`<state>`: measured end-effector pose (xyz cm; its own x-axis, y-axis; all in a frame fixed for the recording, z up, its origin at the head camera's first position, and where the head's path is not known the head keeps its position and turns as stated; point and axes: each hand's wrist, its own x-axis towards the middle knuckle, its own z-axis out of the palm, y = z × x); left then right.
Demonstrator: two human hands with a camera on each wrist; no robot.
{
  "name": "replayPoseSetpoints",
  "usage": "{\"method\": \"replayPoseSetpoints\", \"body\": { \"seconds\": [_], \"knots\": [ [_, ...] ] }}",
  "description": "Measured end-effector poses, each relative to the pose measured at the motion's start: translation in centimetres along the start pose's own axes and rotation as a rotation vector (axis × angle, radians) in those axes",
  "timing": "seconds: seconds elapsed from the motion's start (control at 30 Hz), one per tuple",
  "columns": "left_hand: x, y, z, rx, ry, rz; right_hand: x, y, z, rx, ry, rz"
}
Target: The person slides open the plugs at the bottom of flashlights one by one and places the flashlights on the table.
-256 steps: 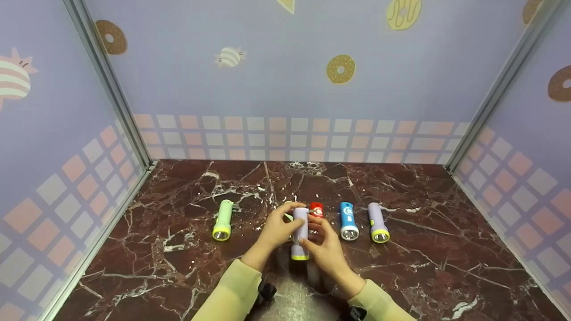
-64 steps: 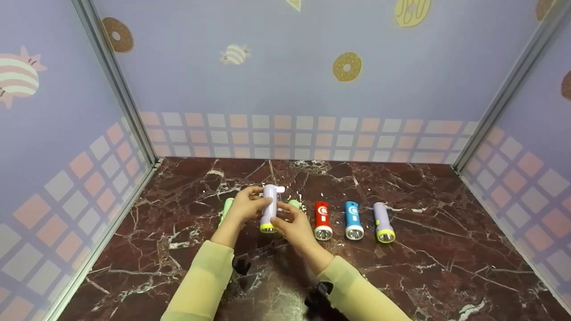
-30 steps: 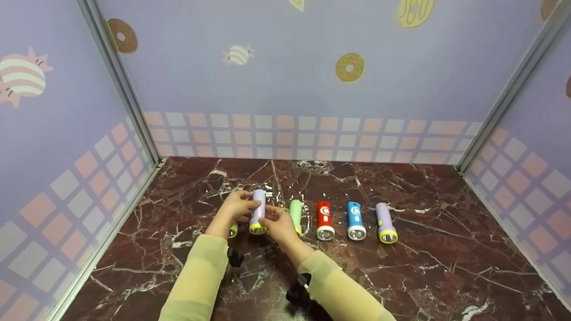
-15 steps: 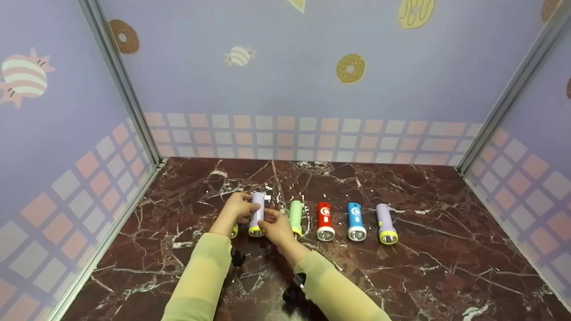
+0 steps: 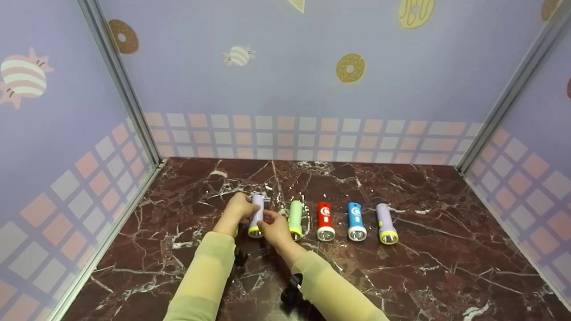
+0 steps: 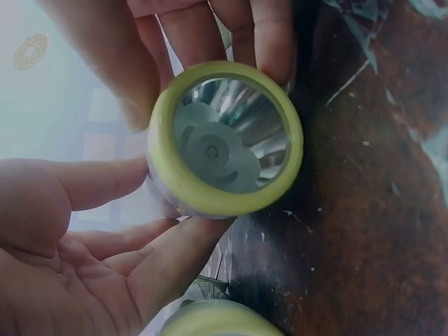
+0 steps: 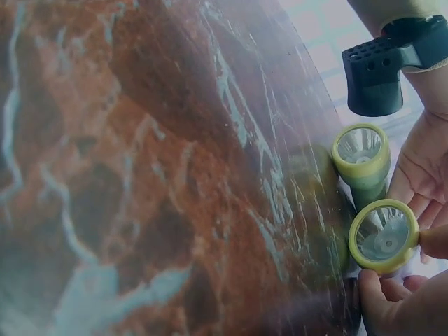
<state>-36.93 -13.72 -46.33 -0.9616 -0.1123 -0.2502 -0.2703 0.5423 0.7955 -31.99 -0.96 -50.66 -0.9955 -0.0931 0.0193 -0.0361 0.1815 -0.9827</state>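
Both of my hands hold one lilac flashlight, its yellow-rimmed lens facing me. It lies between two green flashlights. My left hand grips its left side toward the back, thumb on the barrel. My right hand pinches its right side near the head. In the left wrist view, fingers from both sides close around the flashlight head. The left green flashlight shows beside it in the right wrist view, but my left hand covers most of it in the head view. The other green flashlight lies just right of my right hand.
Farther right lie a red flashlight, a blue flashlight and another lilac flashlight, lenses toward me. The dark red marbled tabletop is bounded by patterned panels behind and at both sides.
The lilac flashlight has moved left and back from the middle front to between the green flashlights. Over the last second it has come slightly nearer me, both hands staying on it.
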Motion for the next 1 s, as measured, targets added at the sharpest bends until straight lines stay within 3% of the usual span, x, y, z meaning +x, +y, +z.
{"method": "replayPoseSetpoints", "body": {
  "seconds": [0.33,0.7,1.0],
  "knots": [
    [-0.28,0.51,-0.02,0.243,0.045,0.051,-0.01,0.03,0.04,-0.085,0.027,-0.032],
    [-0.39,0.88,0.16,0.432,0.074,0.073,0.09,0.31,0.11,-0.097,0.035,-0.055],
    [-0.52,0.94,0.12,0.442,0.070,0.075,0.00,0.25,0.12,-0.105,0.026,-0.039]
  ]
}}
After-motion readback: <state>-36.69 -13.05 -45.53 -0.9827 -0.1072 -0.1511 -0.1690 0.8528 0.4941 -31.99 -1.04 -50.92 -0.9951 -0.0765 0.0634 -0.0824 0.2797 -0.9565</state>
